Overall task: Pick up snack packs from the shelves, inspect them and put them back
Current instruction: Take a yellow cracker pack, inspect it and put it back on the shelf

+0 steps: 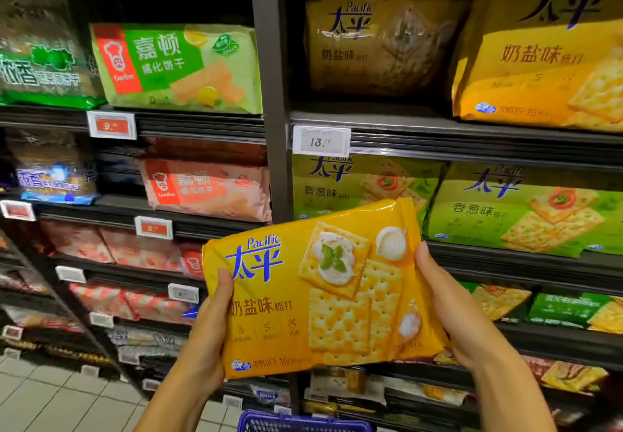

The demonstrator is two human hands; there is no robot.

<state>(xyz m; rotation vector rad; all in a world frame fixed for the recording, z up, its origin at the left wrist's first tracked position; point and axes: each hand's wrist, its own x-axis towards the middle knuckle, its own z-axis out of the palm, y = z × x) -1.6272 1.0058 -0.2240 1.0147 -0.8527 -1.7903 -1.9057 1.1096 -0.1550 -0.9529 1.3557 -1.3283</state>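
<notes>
Both hands, left [205,334] and right [451,310], grip a yellow plastic cracker pack [320,290] mid-inspection; return to dark metal shelves [472,135] remains.

I see a big yellow pack [323,290] of crackers held up in front of the shelves. It is flat and faces me, tilted a bit so its right side sits higher. It says "Pacific" in blue at the top left, with big blue signs under it. The front shows square crackers with little holes, one with white cream and a green leaf on top. The pack looks shut and puffy. My left hand [205,327] holds its left edge, thumb on the front. My right hand [451,310] holds its right edge. More packs like it, yellow [539,61] and green [519,209], lie on the shelves behind.
</notes>
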